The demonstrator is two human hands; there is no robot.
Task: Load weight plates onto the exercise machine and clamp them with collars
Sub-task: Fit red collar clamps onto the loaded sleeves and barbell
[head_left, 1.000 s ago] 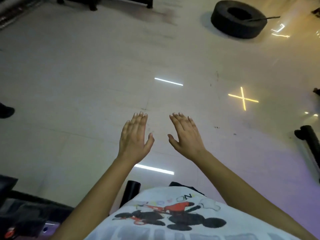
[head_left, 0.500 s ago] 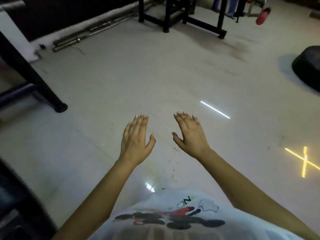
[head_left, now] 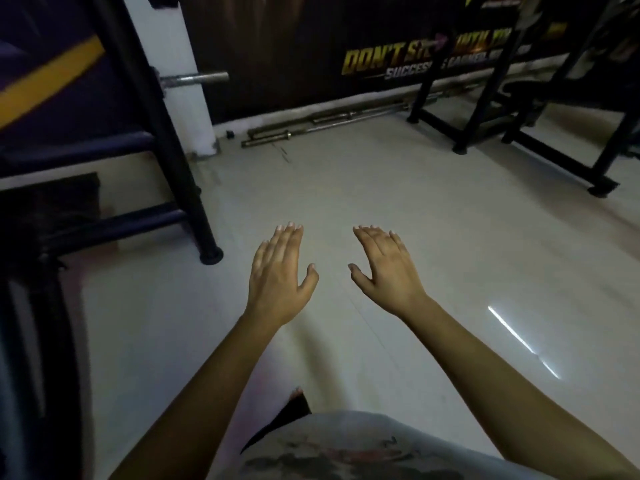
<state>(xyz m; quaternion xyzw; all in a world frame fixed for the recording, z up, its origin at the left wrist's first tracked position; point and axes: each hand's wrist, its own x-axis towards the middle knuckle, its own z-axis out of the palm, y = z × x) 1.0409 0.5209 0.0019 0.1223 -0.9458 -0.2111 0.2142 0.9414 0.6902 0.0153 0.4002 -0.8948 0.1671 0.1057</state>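
Observation:
My left hand [head_left: 277, 275] and my right hand [head_left: 388, 271] are stretched out in front of me, palms down, fingers flat and extended, holding nothing, over bare pale floor. A black exercise machine frame [head_left: 173, 150] with dark blue crossbars stands at the left, its foot on the floor just left of my left hand. A bare steel sleeve [head_left: 194, 78] juts out from the frame's upright, with nothing on it. I see no weight plates or collars.
Several steel barbells [head_left: 329, 121] lie on the floor along the dark banner wall [head_left: 346, 46]. A black rack [head_left: 519, 133] stands at the back right. A white pillar [head_left: 187, 98] rises behind the machine frame. Open floor lies ahead.
My view has swung left and up: the tyre and yellow cross mark have left the view, the machine frame, wall and barbells have come closer. Both hands keep the same flat pose.

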